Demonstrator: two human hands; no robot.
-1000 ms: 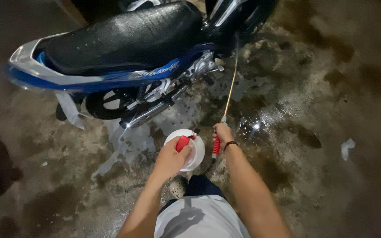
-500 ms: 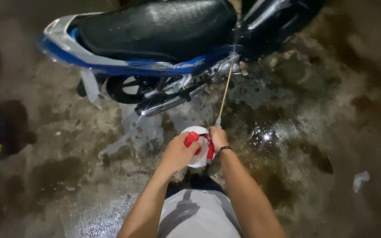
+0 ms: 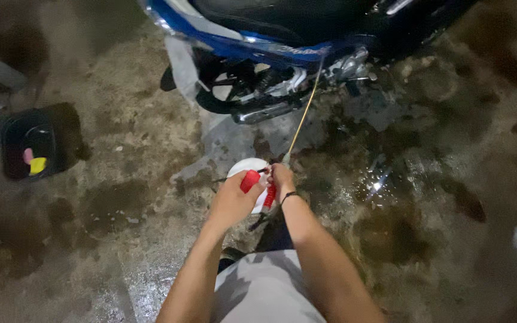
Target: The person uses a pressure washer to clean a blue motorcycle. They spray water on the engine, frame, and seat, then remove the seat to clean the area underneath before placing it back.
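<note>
Between both hands sits the white sprayer [image 3: 248, 167]; left hand [image 3: 233, 200] grips its red handle [image 3: 249, 180].

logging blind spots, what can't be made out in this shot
- Head view: white sprayer body, mostly hidden by both hands.
- Left hand covers the red handle; its grip is unclear.
- Motorcycle: front and top cut off by the frame edge.
- Black bucket contents: too small and dim.

place: outdoor wash spot | evidence: wet concrete ground [image 3: 121, 179], parked blue motorcycle [image 3: 282, 42], black bucket [image 3: 28, 143]
</note>
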